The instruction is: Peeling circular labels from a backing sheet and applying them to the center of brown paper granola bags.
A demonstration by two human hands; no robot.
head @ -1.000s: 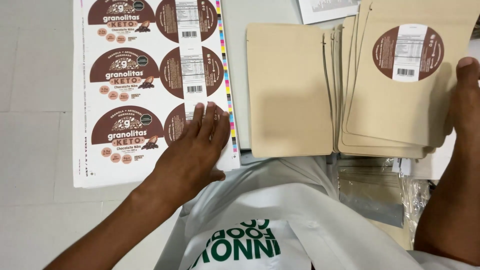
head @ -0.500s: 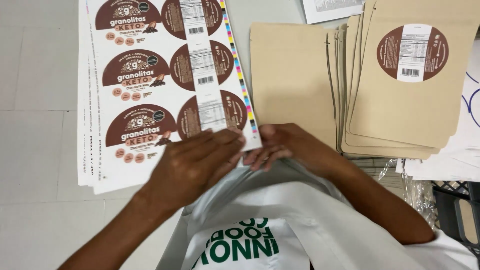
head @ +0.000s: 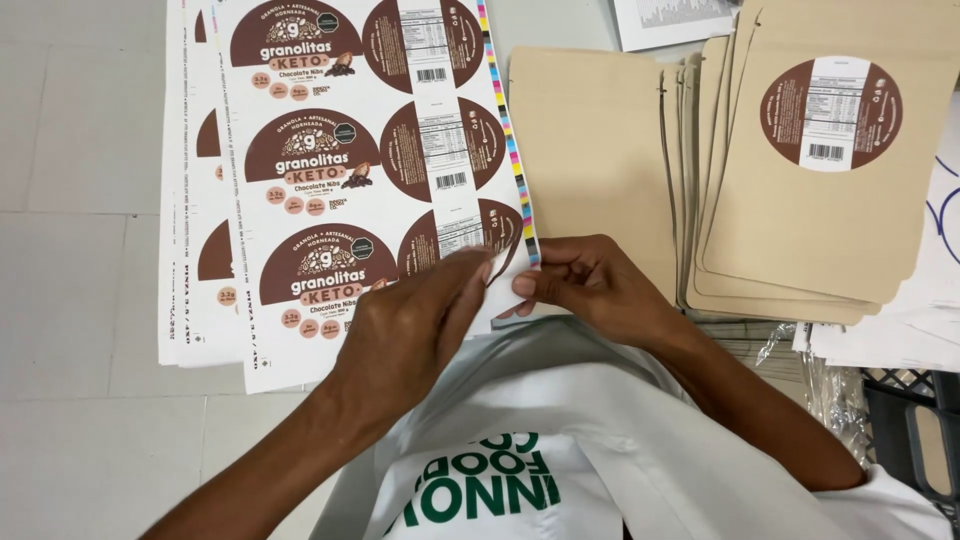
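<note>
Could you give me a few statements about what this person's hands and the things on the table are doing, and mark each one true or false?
1. Both hands, the left hand and the right hand, meet at the lower right corner of the label sheet. True.
2. The label sheet is blank. False: it carries brown printed labels.
3. The top pouch of the stack already bears a round brown label. True.
4. The right hand rests on the pouches. False: it is at the sheet's corner.

Both hands meet at the lower right corner of a label sheet (head: 350, 170) — the left hand (head: 410, 330) lying flat on it, the right hand (head: 590, 285) pinching its edge. Beside it lies a plain kraft pouch (head: 590, 160), next to a fanned pouch stack (head: 800, 200) (top one bearing a round brown sticker).
</note>
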